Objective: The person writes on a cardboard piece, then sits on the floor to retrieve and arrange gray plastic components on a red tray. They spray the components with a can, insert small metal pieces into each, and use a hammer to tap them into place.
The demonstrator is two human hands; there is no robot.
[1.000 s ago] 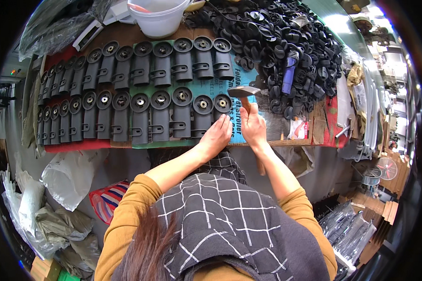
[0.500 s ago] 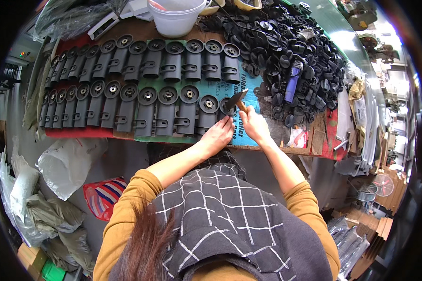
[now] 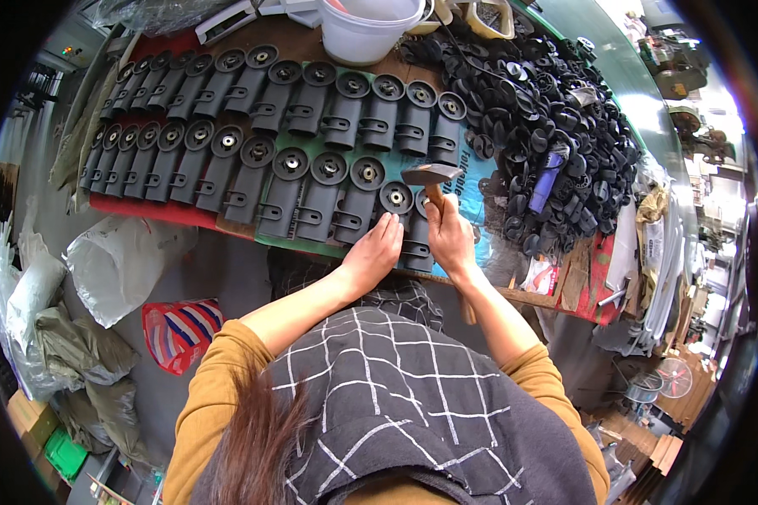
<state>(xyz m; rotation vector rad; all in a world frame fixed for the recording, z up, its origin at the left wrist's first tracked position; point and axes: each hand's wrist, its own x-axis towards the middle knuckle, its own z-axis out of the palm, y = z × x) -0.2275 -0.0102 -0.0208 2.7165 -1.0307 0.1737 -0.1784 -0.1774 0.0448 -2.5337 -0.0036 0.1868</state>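
My right hand [image 3: 452,240] is wrapped around the wooden handle of a hammer [image 3: 432,174]. The hammer's dark metal head lies crosswise in view over the right end of the front row. My left hand [image 3: 374,254] has its fingers together, their tips against a dark grey plastic tube part [image 3: 396,199] just below its round disc, which has a shiny metal centre. Another tube part [image 3: 419,248] at the row's end is partly hidden by my right hand and the hammer. Similar parts stand close together in a front row [image 3: 290,194] and a back row [image 3: 312,105].
A heap of small black plastic pieces [image 3: 547,126] covers the table's right side, with a purple roll-like object [image 3: 547,181] on it. A white bucket [image 3: 369,34] stands at the back. Plastic bags [image 3: 118,265] and a striped bag [image 3: 179,331] are at the left, below the table's edge.
The hammer head has come away from the end part and turned sideways. My left hand has shifted left along the front row, beside the second-last part. The whole view has also shifted.
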